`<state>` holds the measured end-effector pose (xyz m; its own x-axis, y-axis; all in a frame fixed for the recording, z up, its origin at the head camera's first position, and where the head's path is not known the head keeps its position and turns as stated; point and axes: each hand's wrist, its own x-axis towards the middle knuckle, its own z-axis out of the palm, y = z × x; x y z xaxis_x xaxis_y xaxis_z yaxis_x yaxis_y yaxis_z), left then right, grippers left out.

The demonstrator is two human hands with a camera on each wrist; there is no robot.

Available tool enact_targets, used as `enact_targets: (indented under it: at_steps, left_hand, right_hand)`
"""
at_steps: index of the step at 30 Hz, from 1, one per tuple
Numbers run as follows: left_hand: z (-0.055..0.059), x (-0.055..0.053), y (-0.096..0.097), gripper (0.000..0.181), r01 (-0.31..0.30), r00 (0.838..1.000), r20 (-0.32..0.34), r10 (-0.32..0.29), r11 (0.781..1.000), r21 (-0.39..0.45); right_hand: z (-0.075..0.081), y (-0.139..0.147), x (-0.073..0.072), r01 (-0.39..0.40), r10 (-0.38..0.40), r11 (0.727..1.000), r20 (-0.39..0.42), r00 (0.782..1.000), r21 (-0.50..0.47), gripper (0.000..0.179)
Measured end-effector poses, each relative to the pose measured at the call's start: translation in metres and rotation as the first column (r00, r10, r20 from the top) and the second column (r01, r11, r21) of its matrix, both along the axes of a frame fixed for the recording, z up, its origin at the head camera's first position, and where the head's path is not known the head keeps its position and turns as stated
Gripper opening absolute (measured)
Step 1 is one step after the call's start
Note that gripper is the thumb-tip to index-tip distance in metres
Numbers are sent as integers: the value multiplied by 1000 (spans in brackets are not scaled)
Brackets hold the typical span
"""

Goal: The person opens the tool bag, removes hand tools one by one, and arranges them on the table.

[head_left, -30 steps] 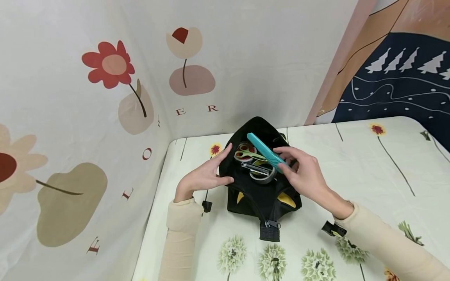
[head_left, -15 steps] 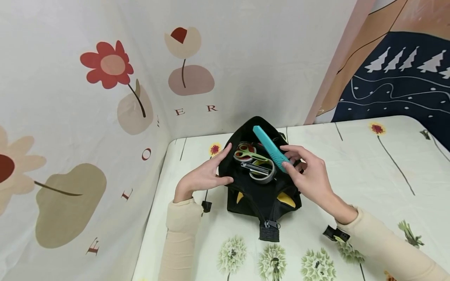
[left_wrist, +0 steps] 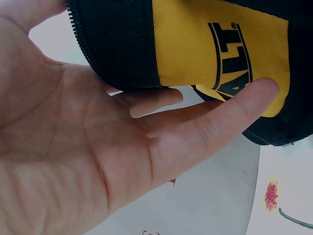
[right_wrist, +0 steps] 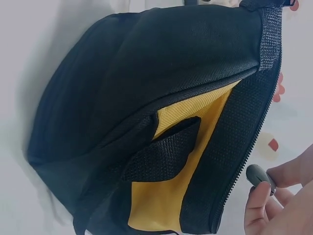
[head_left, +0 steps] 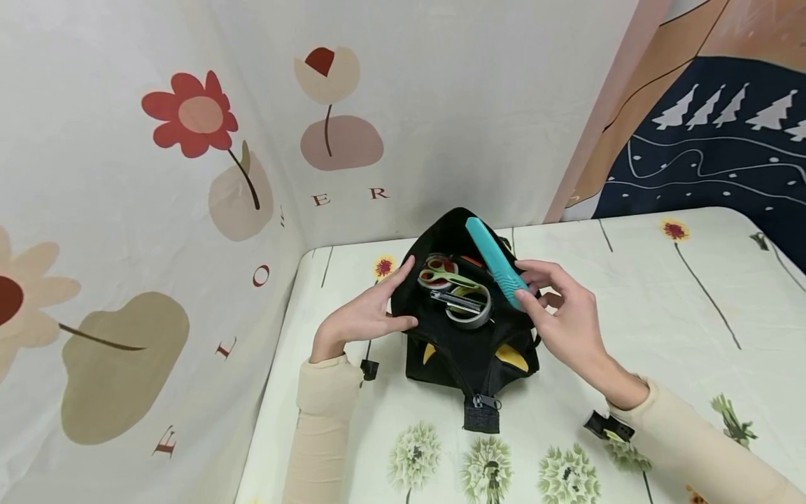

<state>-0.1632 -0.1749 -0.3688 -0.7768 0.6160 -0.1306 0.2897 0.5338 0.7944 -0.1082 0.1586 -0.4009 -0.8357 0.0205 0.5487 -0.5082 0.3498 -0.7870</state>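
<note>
A black fabric tool bag (head_left: pixel 453 364) with yellow panels sits unzipped on the table. My left hand (head_left: pixel 365 318) holds its left rim, thumb over the edge, fingers along the outside; in the left wrist view a finger (left_wrist: pixel 210 129) lies over the lettered yellow panel (left_wrist: pixel 186 44). My right hand (head_left: pixel 569 318) pinches a teal utility knife (head_left: pixel 494 259) by its ribbed end, tilted above the bag's mouth. No blade shows. Inside the bag are green-handled scissors (head_left: pixel 450 278), a grey tape roll (head_left: pixel 469 322) and a slim silvery tool (head_left: pixel 456 302).
A reddish roll (head_left: pixel 434 283) lies under the scissors, and a dark item with a red part (head_left: pixel 472 261) lies behind them. The bag stands near the table's back edge, close to a printed curtain (head_left: pixel 466 168). The flowered tablecloth (head_left: pixel 630 301) extends right.
My right hand has moved right and slightly down with the utility knife, whose tip has swung up and right, uncovering more of the bag's contents. The left hand stays in place.
</note>
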Motion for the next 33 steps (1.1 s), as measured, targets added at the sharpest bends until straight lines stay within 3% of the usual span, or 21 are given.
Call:
enact_targets:
  at_steps: [16,23,33]
  left_hand:
    - [-1,-1,0,104,3,1000,10,-3,1000,2]
    - [0,0,0,104,2,1000,15,-2,1000,0]
    - [1,0,0,104,2,1000,15,-2,1000,7]
  right_hand:
    - [-3,15,6,56,-57,995,0,998,-83,46]
    - [-6,25,9,70,-61,987,68,996,-143,46]
    - [-12,38,14,112,-90,983,154,984,-144,44]
